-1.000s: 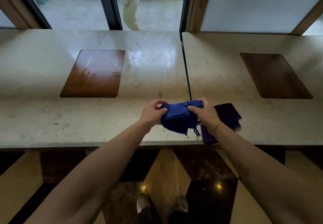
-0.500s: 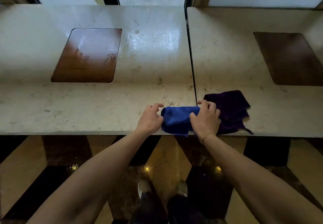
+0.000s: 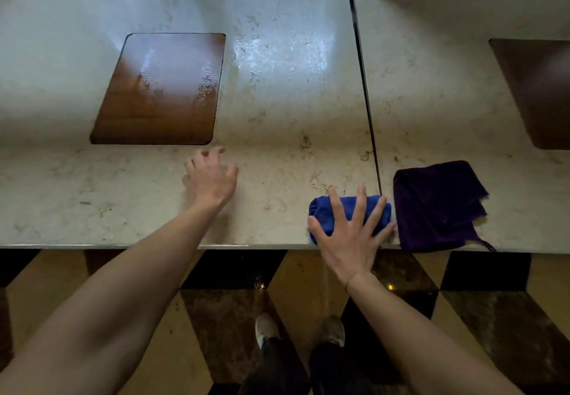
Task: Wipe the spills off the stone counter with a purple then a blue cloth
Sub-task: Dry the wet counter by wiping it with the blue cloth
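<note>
A folded blue cloth (image 3: 319,209) lies at the front edge of the beige stone counter (image 3: 277,111). My right hand (image 3: 348,240) presses flat on it with fingers spread. A dark purple cloth (image 3: 438,203) lies crumpled just to the right, across the seam (image 3: 365,95), and nothing touches it. My left hand (image 3: 212,178) hovers or rests on the stone further left, fingers loosely curled and holding nothing. Wet, shiny streaks (image 3: 277,55) cover the far middle of the counter, and dark specks (image 3: 305,141) sit nearer.
A brown wooden inlay (image 3: 160,89), wet at its top, is set in the left slab. Another inlay (image 3: 539,86) sits at the right edge. Glass panes run behind the counter. My shoes (image 3: 266,326) stand on a dark-and-tan patterned floor below.
Both hands lowered the blue cloth onto the counter. My left hand let go and moved left. My right hand flattened on the cloth, away from the purple one. The camera tilted down.
</note>
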A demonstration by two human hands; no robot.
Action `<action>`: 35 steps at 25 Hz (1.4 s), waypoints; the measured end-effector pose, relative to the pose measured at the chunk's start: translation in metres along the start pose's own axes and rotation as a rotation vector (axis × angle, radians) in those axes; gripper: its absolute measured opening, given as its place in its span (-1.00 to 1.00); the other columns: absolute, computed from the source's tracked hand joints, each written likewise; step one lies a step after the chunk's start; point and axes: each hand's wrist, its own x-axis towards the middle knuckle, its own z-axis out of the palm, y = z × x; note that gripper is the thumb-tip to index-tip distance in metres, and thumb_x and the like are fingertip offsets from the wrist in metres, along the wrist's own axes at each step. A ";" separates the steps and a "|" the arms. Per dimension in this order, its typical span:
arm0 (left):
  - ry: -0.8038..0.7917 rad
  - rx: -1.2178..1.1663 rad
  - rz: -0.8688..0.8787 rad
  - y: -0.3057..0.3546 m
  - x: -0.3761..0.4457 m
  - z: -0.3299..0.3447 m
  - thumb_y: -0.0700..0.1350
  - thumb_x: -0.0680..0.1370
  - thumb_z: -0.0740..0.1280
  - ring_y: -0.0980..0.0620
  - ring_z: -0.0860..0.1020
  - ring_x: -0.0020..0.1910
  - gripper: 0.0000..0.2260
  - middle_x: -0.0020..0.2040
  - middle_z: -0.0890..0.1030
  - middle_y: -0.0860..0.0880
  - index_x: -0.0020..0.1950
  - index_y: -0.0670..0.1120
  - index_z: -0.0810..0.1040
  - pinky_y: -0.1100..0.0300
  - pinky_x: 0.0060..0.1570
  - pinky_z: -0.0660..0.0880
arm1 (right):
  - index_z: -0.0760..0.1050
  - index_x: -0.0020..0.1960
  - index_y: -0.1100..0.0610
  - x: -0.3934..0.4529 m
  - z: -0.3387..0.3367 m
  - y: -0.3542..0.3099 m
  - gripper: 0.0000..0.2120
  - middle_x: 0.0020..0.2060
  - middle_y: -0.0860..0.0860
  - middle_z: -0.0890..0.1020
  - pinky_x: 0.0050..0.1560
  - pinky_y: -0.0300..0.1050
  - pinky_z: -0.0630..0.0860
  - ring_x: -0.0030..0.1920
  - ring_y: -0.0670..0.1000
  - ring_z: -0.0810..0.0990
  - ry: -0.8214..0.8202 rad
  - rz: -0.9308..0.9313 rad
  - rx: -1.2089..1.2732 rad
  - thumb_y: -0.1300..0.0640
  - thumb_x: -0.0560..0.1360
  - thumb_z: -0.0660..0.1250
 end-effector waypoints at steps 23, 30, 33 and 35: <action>-0.113 0.368 0.168 -0.046 0.191 -0.007 0.51 0.47 -0.14 -0.45 0.21 0.44 -0.26 0.52 0.25 -0.20 0.48 0.14 0.34 -0.63 0.24 0.12 | 0.10 0.53 -0.31 0.426 -0.034 -0.105 -0.39 0.60 0.08 0.00 0.41 0.54 -0.21 0.56 0.36 -0.21 0.054 0.063 -0.004 -0.39 0.50 0.02; -0.116 0.378 0.121 -0.043 0.197 -0.006 0.51 0.48 -0.13 -0.48 0.25 0.42 -0.29 0.51 0.30 -0.24 0.45 0.17 0.36 -0.64 0.21 0.15 | 0.10 0.53 -0.32 0.622 -0.070 -0.151 -0.38 0.61 0.05 0.00 0.43 0.49 -0.26 0.57 0.31 -0.22 0.021 0.065 0.012 -0.41 0.49 0.00; -0.067 0.392 0.122 -0.044 0.196 0.000 0.50 0.48 -0.11 -0.49 0.24 0.44 -0.28 0.52 0.30 -0.24 0.47 0.14 0.34 -0.63 0.24 0.12 | 0.15 0.50 -0.33 0.677 -0.081 -0.174 -0.39 0.61 0.03 0.02 0.43 0.48 -0.26 0.58 0.30 -0.21 0.032 0.059 0.027 -0.40 0.47 0.01; -0.069 0.404 0.131 -0.048 0.199 0.002 0.50 0.48 -0.11 -0.48 0.21 0.46 -0.28 0.53 0.28 -0.24 0.48 0.14 0.33 -0.63 0.26 0.09 | 0.19 0.49 -0.32 0.695 -0.079 -0.189 -0.42 0.60 0.03 0.05 0.44 0.47 -0.26 0.58 0.30 -0.17 0.027 0.003 0.034 -0.38 0.48 0.02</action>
